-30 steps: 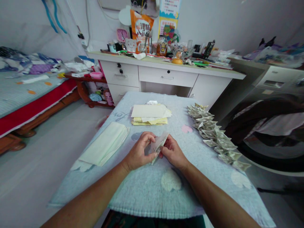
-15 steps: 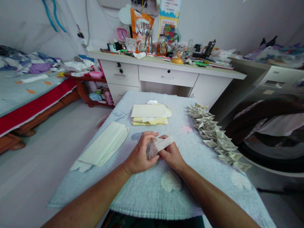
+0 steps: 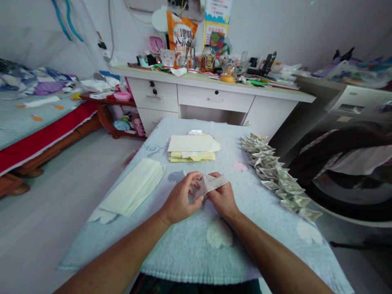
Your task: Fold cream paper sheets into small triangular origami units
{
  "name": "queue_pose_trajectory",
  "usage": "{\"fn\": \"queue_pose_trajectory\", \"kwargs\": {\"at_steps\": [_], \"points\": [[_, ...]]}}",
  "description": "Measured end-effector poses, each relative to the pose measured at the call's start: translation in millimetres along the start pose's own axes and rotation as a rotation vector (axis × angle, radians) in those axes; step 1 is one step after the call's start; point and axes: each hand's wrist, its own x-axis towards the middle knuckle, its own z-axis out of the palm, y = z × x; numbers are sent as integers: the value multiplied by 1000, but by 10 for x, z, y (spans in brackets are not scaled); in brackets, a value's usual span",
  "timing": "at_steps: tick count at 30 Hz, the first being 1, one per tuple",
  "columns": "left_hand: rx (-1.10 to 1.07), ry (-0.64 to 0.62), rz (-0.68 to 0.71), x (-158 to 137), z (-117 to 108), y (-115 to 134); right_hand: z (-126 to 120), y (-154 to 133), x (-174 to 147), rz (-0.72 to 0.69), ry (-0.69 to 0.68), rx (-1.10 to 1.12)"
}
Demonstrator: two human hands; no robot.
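Note:
A small piece of folded paper [image 3: 211, 184], pale with a pointed flap, is held between my two hands over the cloth-covered table [image 3: 186, 253]. My left hand [image 3: 183, 196] pinches its left side, fingers curled around the edge. On the other side my right hand [image 3: 224, 196] grips it, with the fingers partly tucked inside or behind the paper. Beyond the hands lies a stack of cream and yellow paper sheets [image 3: 192, 143]. Left of them is a pile of pale green paper [image 3: 133, 188]. Rows of folded paper pieces [image 3: 275, 175] stand along the right side.
A white desk [image 3: 214, 98] stands past the table, crowded with jars, a pink clock [image 3: 156, 44] and an orange bag [image 3: 181, 38]. To the right is a washing machine [image 3: 352, 163] with cloth in its door. A bed [image 3: 45, 110] is at the left.
The folded paper has shifted slightly right and turned a little in my hands, showing a more pointed flap. My right hand has moved slightly right with it.

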Motion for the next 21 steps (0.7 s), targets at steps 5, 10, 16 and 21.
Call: {"fn": "queue_pose_trajectory", "kwargs": {"at_steps": [5,10,16,21], "points": [[-210,-46,-67,11,-18,-15,-56,-1,19,-95,48,-129],[-518,-10,-280,65,-47,-41,-87,-35,13,-227,42,-287],[-687,-18,-515,125,-33,-40,-82,-61,-15,-422,-121,-540],[-744,-9,-573,122,-11,-52,-79,-47,-23,-458,-141,-614]]}}
